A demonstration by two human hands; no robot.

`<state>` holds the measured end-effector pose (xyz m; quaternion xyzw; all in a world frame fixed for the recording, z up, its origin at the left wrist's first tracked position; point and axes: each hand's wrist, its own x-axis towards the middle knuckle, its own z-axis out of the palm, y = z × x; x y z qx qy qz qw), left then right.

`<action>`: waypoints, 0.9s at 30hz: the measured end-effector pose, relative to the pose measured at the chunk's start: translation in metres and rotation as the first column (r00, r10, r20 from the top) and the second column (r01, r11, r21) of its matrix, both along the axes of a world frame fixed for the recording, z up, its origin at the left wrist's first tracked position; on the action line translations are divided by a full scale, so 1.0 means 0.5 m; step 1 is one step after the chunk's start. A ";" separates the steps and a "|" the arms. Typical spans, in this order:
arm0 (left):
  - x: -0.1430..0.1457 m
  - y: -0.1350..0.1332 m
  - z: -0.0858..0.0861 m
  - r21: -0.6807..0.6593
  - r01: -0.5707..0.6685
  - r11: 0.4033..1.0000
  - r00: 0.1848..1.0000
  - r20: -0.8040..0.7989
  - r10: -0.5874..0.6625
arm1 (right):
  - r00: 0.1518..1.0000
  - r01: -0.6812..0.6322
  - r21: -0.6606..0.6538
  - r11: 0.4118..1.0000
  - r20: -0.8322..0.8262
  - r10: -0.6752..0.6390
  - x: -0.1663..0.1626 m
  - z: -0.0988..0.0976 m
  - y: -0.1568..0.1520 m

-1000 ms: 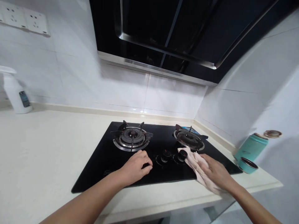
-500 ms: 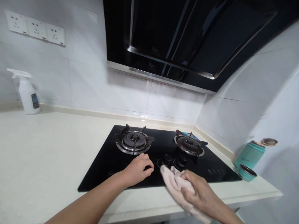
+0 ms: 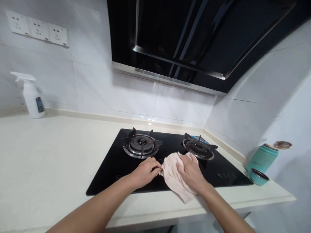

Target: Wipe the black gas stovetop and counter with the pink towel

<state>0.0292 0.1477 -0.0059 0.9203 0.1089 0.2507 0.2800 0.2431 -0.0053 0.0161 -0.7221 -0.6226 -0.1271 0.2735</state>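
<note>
"What's under the work?"
"A wide black glass hob [image 3: 170, 142]. The crumpled pale pink fabric cloth [image 3: 173, 176] covers its front middle, one end past the front edge."
"The grip?"
"The bare right hand [image 3: 190, 170] cups the cloth loosely, thumb apart. The bare left hand [image 3: 145, 171] curls at its left edge; pinching or not, I can't tell."
"Advice?"
"I'd press evenly and gather that loose end."
</note>
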 end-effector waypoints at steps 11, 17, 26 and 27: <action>0.008 0.013 -0.010 0.018 -0.078 0.997 0.994 0.076 0.076 | 0.997 -0.041 0.080 0.996 0.071 0.035 -0.091 -0.063 -0.117; -0.001 -0.001 -0.016 0.312 -0.081 0.947 0.996 0.068 0.063 | 0.961 -0.149 0.028 0.988 -0.231 0.152 -0.136 -0.046 -0.178; -0.009 -0.022 -0.007 0.528 -0.139 0.837 0.988 0.016 0.154 | 0.906 0.109 0.203 0.973 -0.423 -0.013 0.059 0.023 -0.241; -0.009 -0.022 -0.007 0.530 -0.146 0.835 0.987 0.021 0.159 | 0.907 0.197 0.204 0.959 -0.410 -0.099 0.095 0.031 -0.236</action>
